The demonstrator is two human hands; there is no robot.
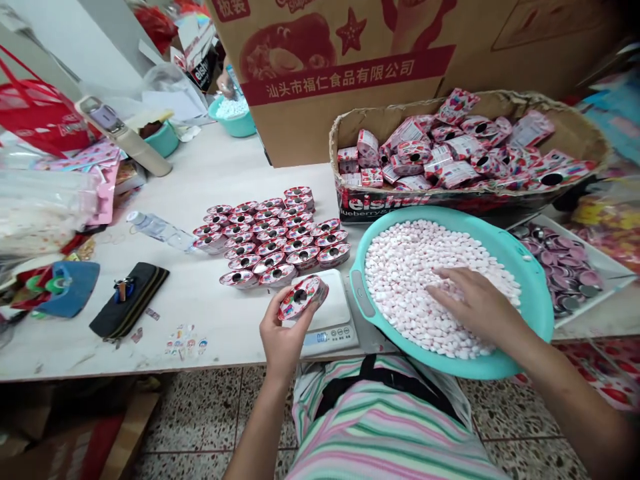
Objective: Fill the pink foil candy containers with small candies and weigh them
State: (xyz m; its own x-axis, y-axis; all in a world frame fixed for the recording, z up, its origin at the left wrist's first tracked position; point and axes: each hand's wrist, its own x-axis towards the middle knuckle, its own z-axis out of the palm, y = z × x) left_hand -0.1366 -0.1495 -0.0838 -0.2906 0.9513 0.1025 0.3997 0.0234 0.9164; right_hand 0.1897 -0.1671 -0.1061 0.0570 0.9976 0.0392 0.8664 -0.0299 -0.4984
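Head view: left hand (283,340) grips a tin (303,298) above a scale (330,310); open right hand (480,308) rests on candies (415,267).

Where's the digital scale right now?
In the head view, the digital scale sits at the front edge of the table, between the left hand and the teal basin, just below the rows of tins.

The left hand (283,340) is raised close in front of the body, palm turned up and inward, its fingers (267,310) curled upward in a closed grip. The wrist bends back slightly above the bare left forearm (255,427), which rises from the bottom edge of the view. The right hand (480,307) reaches forward palm down, fingers loosely spread and slightly bent, with the bare right forearm (565,400) slanting in from the lower right corner.
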